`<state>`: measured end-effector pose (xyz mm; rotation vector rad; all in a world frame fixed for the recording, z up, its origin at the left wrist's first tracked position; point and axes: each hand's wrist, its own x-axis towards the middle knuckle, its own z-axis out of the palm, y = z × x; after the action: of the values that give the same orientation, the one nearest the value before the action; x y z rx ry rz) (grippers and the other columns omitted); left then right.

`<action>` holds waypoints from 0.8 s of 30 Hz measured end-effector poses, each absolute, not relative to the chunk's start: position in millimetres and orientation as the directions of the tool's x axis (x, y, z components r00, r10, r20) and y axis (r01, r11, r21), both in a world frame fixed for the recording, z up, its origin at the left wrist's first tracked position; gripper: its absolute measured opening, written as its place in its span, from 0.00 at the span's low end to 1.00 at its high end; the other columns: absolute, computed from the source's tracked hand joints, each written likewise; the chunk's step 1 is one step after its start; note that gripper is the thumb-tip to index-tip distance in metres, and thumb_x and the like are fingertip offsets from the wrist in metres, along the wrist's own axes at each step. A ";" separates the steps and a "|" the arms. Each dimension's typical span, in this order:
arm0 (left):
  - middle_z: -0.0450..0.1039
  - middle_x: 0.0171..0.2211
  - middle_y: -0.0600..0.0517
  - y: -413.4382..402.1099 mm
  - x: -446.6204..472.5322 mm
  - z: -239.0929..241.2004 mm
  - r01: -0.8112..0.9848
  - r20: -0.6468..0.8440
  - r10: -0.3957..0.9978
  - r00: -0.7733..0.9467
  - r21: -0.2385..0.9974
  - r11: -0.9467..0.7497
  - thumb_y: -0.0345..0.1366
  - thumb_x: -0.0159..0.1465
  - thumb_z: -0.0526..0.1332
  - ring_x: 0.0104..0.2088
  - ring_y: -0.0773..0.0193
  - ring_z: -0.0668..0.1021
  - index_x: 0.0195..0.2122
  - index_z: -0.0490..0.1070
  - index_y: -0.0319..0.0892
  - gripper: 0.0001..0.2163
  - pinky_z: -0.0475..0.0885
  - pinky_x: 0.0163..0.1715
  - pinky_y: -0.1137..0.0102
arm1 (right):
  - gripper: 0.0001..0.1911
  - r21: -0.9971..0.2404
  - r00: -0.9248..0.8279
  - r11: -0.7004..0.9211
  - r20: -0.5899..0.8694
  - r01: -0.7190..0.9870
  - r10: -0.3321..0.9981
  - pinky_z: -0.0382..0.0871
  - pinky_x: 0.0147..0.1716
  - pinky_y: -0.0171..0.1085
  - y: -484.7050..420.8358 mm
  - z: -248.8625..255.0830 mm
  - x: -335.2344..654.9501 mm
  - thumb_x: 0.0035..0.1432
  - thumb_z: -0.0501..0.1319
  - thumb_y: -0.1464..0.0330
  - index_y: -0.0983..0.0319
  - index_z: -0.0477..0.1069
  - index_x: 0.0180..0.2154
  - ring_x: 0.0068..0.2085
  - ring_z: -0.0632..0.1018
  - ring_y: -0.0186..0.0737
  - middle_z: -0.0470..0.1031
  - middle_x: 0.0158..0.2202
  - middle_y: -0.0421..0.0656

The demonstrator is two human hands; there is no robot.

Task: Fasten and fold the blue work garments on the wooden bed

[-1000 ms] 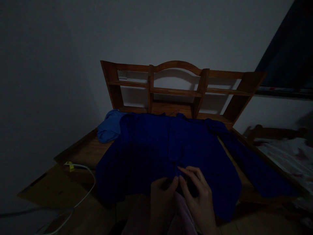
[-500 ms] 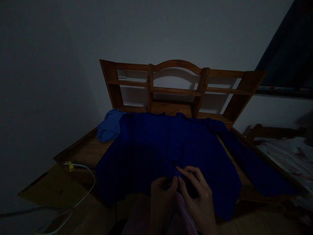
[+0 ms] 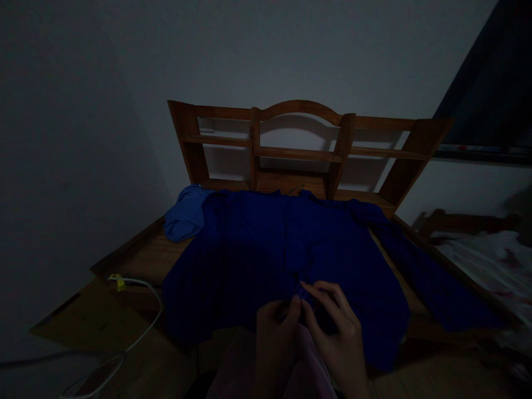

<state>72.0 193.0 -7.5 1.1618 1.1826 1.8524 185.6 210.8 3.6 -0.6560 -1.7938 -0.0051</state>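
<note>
A dark blue long-sleeved shirt lies spread over a wooden desk, one sleeve reaching out to the right. At the lower part of its front opening, my left hand pinches the cloth between thumb and fingers. Close beside it, my right hand grips the same edge, with its thumb and index finger nearly meeting the left thumb. A button seems to sit between the fingertips, but the dim light and the fingers mostly hide it.
Behind the shirt stands a wooden shelf unit against the wall. A lighter blue bundled cloth lies at the desk's left. A white cable with a yellow tag hangs at the left front. Pale bedding is at the right.
My left thumb has shifted slightly upward over the spot where the small round button showed. Both hands keep their pinch on the shirt, which otherwise lies as before.
</note>
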 end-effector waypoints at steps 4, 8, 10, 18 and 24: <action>0.73 0.21 0.49 190.6 72.5 -5.3 -0.092 0.317 0.860 -0.400 0.920 -0.382 0.47 0.52 0.63 0.25 0.64 0.73 0.20 0.73 0.34 0.17 0.66 0.25 0.74 | 0.17 -0.323 -0.178 0.836 0.882 0.443 0.435 0.68 0.44 0.37 211.4 2.0 185.1 0.58 0.57 0.70 0.53 0.69 0.49 0.46 0.70 0.38 0.65 0.45 0.43; 0.75 0.23 0.48 188.3 74.8 -5.3 -0.133 0.299 0.858 -0.418 0.914 -0.384 0.47 0.51 0.64 0.26 0.63 0.74 0.24 0.74 0.34 0.17 0.67 0.25 0.74 | 0.17 -0.321 -0.197 0.836 0.876 0.444 0.441 0.68 0.44 0.36 213.3 0.9 185.4 0.58 0.56 0.71 0.53 0.69 0.49 0.46 0.70 0.37 0.64 0.45 0.43; 0.74 0.23 0.47 189.9 75.7 -8.0 -0.127 0.293 0.848 -0.441 0.915 -0.382 0.47 0.50 0.65 0.26 0.63 0.74 0.24 0.74 0.34 0.17 0.67 0.25 0.74 | 0.17 -0.317 -0.201 0.835 0.875 0.449 0.440 0.67 0.45 0.36 214.2 0.6 185.5 0.58 0.56 0.71 0.53 0.68 0.49 0.46 0.70 0.37 0.64 0.45 0.43; 0.76 0.28 0.44 199.8 76.1 -17.2 -0.123 0.286 0.837 -0.465 0.916 -0.382 0.45 0.49 0.66 0.30 0.60 0.76 0.26 0.73 0.34 0.16 0.69 0.31 0.70 | 0.17 -0.302 -0.196 0.828 0.880 0.473 0.433 0.68 0.45 0.38 215.9 -1.4 184.6 0.58 0.56 0.70 0.53 0.68 0.49 0.47 0.70 0.38 0.65 0.45 0.44; 0.76 0.25 0.46 195.1 76.6 -11.7 -0.194 0.286 0.816 -0.502 0.882 -0.428 0.44 0.45 0.68 0.30 0.59 0.77 0.25 0.75 0.36 0.14 0.70 0.30 0.71 | 0.18 -0.293 -0.226 0.841 0.876 0.454 0.427 0.69 0.44 0.38 215.5 0.0 184.8 0.59 0.56 0.71 0.52 0.67 0.50 0.46 0.70 0.38 0.64 0.46 0.44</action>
<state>76.6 195.1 -11.7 0.9709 1.0925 1.9820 184.8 215.5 0.0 -0.6649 -1.8495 -0.0292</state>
